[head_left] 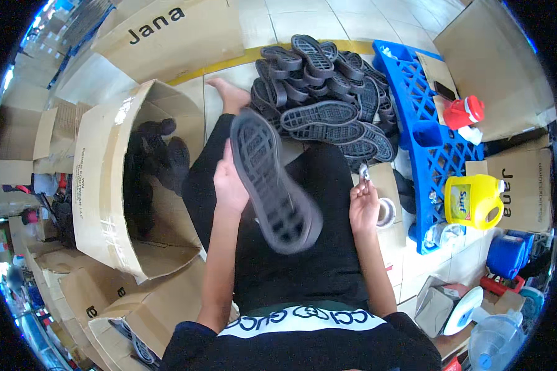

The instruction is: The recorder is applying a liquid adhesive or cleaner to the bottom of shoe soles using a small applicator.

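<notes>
My left hand [231,183] grips a dark grey shoe sole [272,185] by its edge, and the sole's open grid side faces up. The sole is a little smeared by motion and tilts over my lap. My right hand [365,204] is raised to its right, fingers closed around a small whitish-grey thing [363,172] whose kind I cannot make out. Next to that hand, a round white-rimmed tub [386,211] stands on a piece of cardboard [388,179]. Beyond my legs lies a heap of similar dark soles [321,115].
An open cardboard box [114,179] with dark soles inside stands at my left. On the right lies a blue plastic pallet [417,111] with a red jug [462,112], a phone [444,91] and a yellow jug [473,201]. A white fan [467,311] sits lower right.
</notes>
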The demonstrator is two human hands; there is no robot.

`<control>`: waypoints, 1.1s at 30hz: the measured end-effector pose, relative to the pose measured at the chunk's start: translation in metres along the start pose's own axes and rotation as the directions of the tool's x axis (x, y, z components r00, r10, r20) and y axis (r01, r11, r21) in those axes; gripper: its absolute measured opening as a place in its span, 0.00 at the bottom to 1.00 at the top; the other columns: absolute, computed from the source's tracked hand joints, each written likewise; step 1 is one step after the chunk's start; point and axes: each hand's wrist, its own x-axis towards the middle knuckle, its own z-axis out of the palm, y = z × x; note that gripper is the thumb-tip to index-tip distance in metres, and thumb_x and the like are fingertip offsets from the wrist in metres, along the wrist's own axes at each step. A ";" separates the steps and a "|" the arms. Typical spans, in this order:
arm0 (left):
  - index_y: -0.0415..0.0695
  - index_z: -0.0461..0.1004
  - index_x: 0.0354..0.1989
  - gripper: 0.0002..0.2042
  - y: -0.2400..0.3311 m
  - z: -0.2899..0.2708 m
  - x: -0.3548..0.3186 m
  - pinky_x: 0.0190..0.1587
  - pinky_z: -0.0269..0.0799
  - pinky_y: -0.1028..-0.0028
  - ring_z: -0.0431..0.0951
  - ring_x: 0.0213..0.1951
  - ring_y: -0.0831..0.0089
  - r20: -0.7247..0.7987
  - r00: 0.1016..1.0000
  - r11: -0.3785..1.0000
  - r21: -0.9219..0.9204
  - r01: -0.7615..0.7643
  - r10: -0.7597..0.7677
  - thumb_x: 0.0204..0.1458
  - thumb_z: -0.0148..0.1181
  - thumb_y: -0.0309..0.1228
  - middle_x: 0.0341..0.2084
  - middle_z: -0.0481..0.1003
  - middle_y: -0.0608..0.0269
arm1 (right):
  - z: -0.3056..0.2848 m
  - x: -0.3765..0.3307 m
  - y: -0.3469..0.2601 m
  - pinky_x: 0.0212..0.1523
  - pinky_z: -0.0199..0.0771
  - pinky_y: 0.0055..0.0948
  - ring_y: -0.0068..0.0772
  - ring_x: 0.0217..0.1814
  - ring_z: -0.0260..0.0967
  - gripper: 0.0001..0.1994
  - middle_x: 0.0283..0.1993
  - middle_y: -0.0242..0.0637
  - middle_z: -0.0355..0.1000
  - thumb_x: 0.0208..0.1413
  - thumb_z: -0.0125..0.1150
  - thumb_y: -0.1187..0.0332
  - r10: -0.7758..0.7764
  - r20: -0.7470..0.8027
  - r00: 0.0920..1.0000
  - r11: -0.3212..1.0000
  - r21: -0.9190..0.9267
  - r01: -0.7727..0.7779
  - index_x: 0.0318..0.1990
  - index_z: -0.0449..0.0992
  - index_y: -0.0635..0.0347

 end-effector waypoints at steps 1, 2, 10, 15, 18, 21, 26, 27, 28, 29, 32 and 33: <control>0.47 0.56 0.68 0.38 -0.011 0.026 -0.005 0.49 0.75 0.50 0.75 0.52 0.45 0.001 0.990 0.986 -0.093 0.138 -0.138 0.58 0.33 0.63 0.59 0.67 0.44 | -0.005 0.000 -0.005 0.44 0.71 0.27 0.23 0.37 0.68 0.07 0.41 0.33 0.75 0.64 0.54 0.67 -0.008 -0.014 1.000 1.000 -0.004 0.008 0.44 0.72 0.62; 0.47 0.55 0.68 0.41 -0.020 0.052 -0.011 0.45 0.76 0.48 0.76 0.50 0.42 0.019 0.962 0.945 -0.183 0.270 -0.271 0.56 0.31 0.67 0.58 0.68 0.43 | -0.009 0.000 -0.011 0.44 0.71 0.27 0.23 0.37 0.68 0.08 0.42 0.35 0.75 0.64 0.54 0.68 0.012 -0.034 0.999 1.000 0.029 -0.011 0.44 0.73 0.62; 0.37 0.64 0.59 0.24 -0.072 0.030 -0.032 0.52 0.71 0.71 0.77 0.46 0.70 0.034 0.755 0.450 0.820 0.353 -0.654 0.57 0.60 0.33 0.45 0.76 0.56 | -0.112 -0.001 -0.087 0.43 0.72 0.27 0.26 0.40 0.70 0.10 0.44 0.36 0.74 0.62 0.55 0.67 -0.174 -0.186 0.967 0.960 -0.250 0.125 0.46 0.72 0.62; 0.36 0.62 0.61 0.26 -0.067 0.046 -0.028 0.48 0.76 0.66 0.80 0.41 0.60 0.092 0.723 0.618 0.599 0.509 -0.685 0.55 0.58 0.33 0.44 0.76 0.49 | -0.147 -0.020 -0.122 0.23 0.67 0.19 0.26 0.27 0.72 0.09 0.31 0.37 0.72 0.58 0.59 0.69 -0.362 -0.297 0.883 0.511 -0.856 -0.079 0.39 0.73 0.67; 0.35 0.62 0.60 0.26 -0.063 0.041 -0.025 0.46 0.78 0.64 0.81 0.41 0.56 0.108 0.760 0.687 0.523 0.504 -0.641 0.55 0.57 0.34 0.43 0.77 0.46 | -0.170 -0.011 -0.121 0.20 0.66 0.19 0.25 0.26 0.72 0.09 0.28 0.36 0.72 0.56 0.60 0.69 -0.313 -0.183 0.932 0.267 -0.959 -0.098 0.37 0.74 0.67; 0.35 0.63 0.58 0.25 -0.063 0.029 -0.023 0.44 0.79 0.64 0.81 0.42 0.57 0.008 0.821 0.719 0.488 0.494 -0.570 0.55 0.56 0.37 0.43 0.77 0.45 | -0.185 0.005 -0.117 0.20 0.67 0.23 0.23 0.25 0.72 0.09 0.26 0.38 0.74 0.54 0.63 0.67 -0.355 -0.065 0.933 0.019 -0.998 -0.062 0.36 0.77 0.66; 0.35 0.69 0.52 0.21 -0.060 0.021 -0.018 0.42 0.80 0.65 0.80 0.44 0.60 -0.088 0.911 0.824 0.398 0.402 -0.402 0.60 0.52 0.40 0.43 0.77 0.49 | -0.213 0.025 -0.110 0.24 0.71 0.28 0.25 0.23 0.73 0.10 0.26 0.39 0.76 0.51 0.66 0.65 -0.366 0.181 0.913 -0.332 -0.942 0.054 0.35 0.80 0.63; 0.35 0.70 0.51 0.20 -0.060 0.018 -0.015 0.43 0.80 0.65 0.80 0.45 0.60 -0.095 0.907 0.832 0.369 0.414 -0.409 0.61 0.51 0.41 0.44 0.77 0.51 | -0.217 0.026 -0.110 0.24 0.71 0.28 0.25 0.23 0.73 0.10 0.26 0.39 0.76 0.51 0.66 0.65 -0.361 0.187 0.914 -0.336 -0.940 0.059 0.35 0.80 0.63; 0.35 0.70 0.51 0.20 -0.059 0.018 -0.015 0.43 0.80 0.65 0.80 0.45 0.60 -0.097 0.910 0.835 0.366 0.410 -0.404 0.61 0.51 0.41 0.44 0.77 0.51 | -0.217 0.027 -0.109 0.25 0.72 0.27 0.26 0.24 0.74 0.10 0.27 0.39 0.77 0.51 0.66 0.65 -0.345 0.144 0.928 -0.330 -0.944 0.024 0.35 0.80 0.64; 0.35 0.70 0.51 0.21 -0.058 0.020 -0.015 0.44 0.80 0.64 0.79 0.46 0.59 -0.083 0.922 0.862 0.332 0.383 -0.378 0.61 0.52 0.41 0.45 0.77 0.51 | -0.216 0.027 -0.109 0.25 0.72 0.27 0.26 0.24 0.74 0.10 0.28 0.40 0.77 0.50 0.66 0.65 -0.329 0.100 0.939 -0.326 -0.945 -0.014 0.34 0.80 0.64; 0.34 0.69 0.52 0.22 -0.057 0.019 -0.016 0.47 0.78 0.61 0.77 0.50 0.58 -0.057 0.932 0.893 0.271 0.359 -0.358 0.61 0.50 0.42 0.48 0.75 0.49 | -0.215 0.025 -0.112 0.25 0.73 0.26 0.26 0.24 0.75 0.10 0.30 0.39 0.78 0.51 0.66 0.65 -0.315 -0.033 0.949 -0.132 -0.988 -0.078 0.34 0.79 0.65; 0.34 0.69 0.53 0.22 -0.057 0.020 -0.016 0.48 0.77 0.61 0.77 0.50 0.58 -0.048 0.934 0.899 0.260 0.354 -0.354 0.61 0.49 0.43 0.48 0.75 0.49 | -0.215 0.024 -0.113 0.25 0.73 0.26 0.26 0.24 0.75 0.10 0.30 0.39 0.78 0.51 0.66 0.65 -0.314 -0.033 0.949 -0.136 -0.988 -0.079 0.34 0.79 0.65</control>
